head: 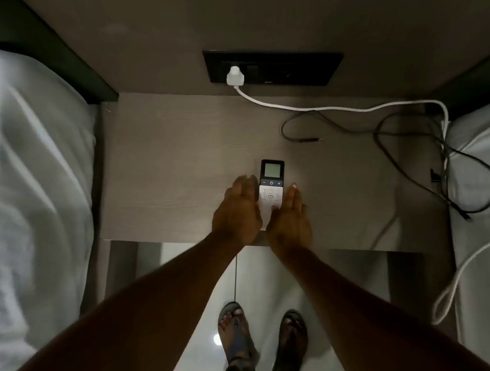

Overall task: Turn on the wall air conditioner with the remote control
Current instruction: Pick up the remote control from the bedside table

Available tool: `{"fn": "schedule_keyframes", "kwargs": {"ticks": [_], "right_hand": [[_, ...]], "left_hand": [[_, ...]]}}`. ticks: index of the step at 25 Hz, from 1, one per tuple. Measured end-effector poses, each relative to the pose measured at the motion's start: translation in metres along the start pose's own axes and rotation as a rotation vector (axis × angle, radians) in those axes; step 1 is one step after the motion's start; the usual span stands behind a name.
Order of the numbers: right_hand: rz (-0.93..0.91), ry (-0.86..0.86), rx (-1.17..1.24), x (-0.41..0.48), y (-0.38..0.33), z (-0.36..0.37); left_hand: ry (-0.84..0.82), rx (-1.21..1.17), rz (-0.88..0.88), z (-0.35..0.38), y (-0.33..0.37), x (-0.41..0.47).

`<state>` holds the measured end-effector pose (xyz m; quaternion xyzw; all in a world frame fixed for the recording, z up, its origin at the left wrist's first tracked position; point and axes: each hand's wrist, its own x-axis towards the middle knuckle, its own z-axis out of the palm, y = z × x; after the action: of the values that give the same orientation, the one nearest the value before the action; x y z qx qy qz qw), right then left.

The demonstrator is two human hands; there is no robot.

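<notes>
Two spread hands, left hand (237,211) and right hand (290,219), flank the air conditioner remote (271,187) lying flat, screen up, on the bedside tabletop (165,167), apparently poised to lift it; neither grips yet.

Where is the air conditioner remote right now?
In the head view the remote lies flat on the bedside table, near its front edge, between the left hand and the right hand, below the wall socket panel.

Minus, power and plus signs on the remote control (271,183).
</notes>
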<state>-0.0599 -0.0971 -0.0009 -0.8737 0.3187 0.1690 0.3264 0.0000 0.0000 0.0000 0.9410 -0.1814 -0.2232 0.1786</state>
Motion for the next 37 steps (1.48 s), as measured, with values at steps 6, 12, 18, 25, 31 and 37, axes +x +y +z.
{"fn": "schedule_keyframes", "kwargs": {"ticks": [6, 12, 18, 25, 31, 37], "right_hand": [[0.246, 0.118, 0.268, 0.032, -0.004, 0.003], [0.269, 0.114, 0.372, 0.037, -0.003, 0.001], [0.323, 0.043, 0.595, 0.031, -0.004, -0.011], [0.328, 0.03, 0.673, 0.013, -0.037, -0.07], [0.144, 0.1, 0.683, -0.032, -0.113, -0.184], [-0.089, 0.228, 0.795, -0.108, -0.248, -0.389]], "left_hand": [[0.043, -0.395, -0.274, 0.009, 0.021, 0.017], [0.07, -0.484, -0.441, 0.005, 0.027, 0.022], [0.012, -0.798, -0.654, -0.006, 0.029, 0.012], [0.027, -1.058, -0.64, -0.061, 0.053, 0.0], [0.098, -1.118, -0.433, -0.186, 0.111, -0.019], [0.238, -1.188, -0.073, -0.413, 0.22, -0.052]]}}
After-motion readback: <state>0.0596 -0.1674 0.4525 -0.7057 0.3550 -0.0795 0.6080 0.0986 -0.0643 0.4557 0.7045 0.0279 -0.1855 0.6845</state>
